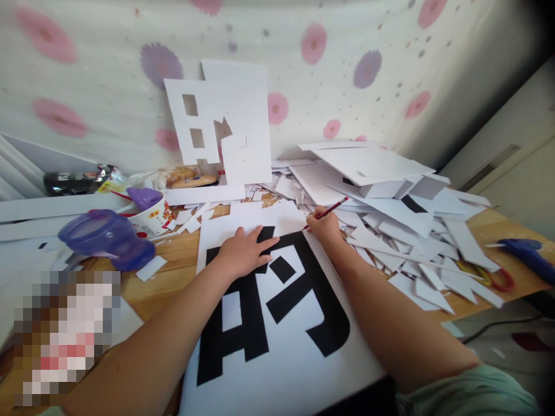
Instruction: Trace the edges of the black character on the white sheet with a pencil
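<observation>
A large white sheet (286, 358) printed with a big black character lies on the wooden table in front of me. My left hand (243, 251) presses flat on its upper part, fingers spread over the black print. My right hand (324, 226) holds a red pencil (332, 209) with its tip down at the sheet's top right edge.
A heap of white paper offcuts (390, 202) covers the table's right side, with red-handled scissors (494, 277) and a blue tool (526, 254) beyond. A purple plastic jug (106, 237) and a paper cup (150, 216) stand at left. Cut-out white boards (225, 121) lean on the wall.
</observation>
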